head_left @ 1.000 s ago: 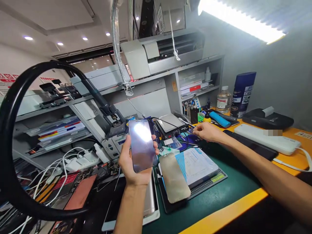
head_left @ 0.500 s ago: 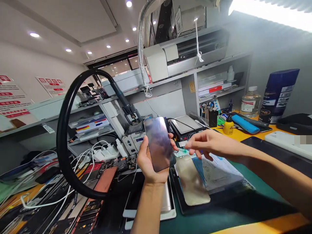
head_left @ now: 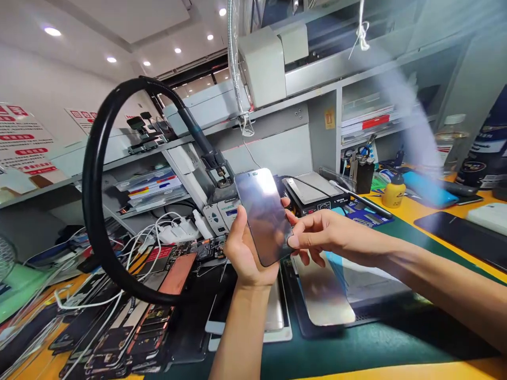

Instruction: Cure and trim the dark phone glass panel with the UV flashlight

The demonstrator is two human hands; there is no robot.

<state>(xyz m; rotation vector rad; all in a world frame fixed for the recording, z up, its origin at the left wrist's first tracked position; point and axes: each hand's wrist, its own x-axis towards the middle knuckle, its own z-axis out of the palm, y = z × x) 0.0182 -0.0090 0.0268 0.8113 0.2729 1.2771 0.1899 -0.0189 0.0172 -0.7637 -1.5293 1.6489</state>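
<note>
A dark, glossy smartphone [head_left: 264, 219] is held tilted, its screen towards me and bright glare near the top. My left hand [head_left: 246, 252] wraps around it from below, the thumb along the left edge and fingertips showing past the right edge. At the phone's lower right corner, my right hand [head_left: 325, 232] pinches the edge, thumb in front and the other fingers curled. Whether a thin film lies between those fingers cannot be made out. Below the right hand, a shiny, pale gold phone-shaped panel [head_left: 327, 298] rests on a dark flat device.
A black flexible hose [head_left: 89, 184] loops at left, above stacked phone parts [head_left: 150, 327] and white cables. Behind the hands stands a flat heating plate [head_left: 312, 187]. A yellow bottle [head_left: 393, 191] and a black phone [head_left: 463, 237] are at right on the green mat [head_left: 380, 348].
My right hand has come left and down onto the phone's lower right corner; before, it was apart from it, near a small greenish piece. My left hand keeps its hold. The view has shifted.
</note>
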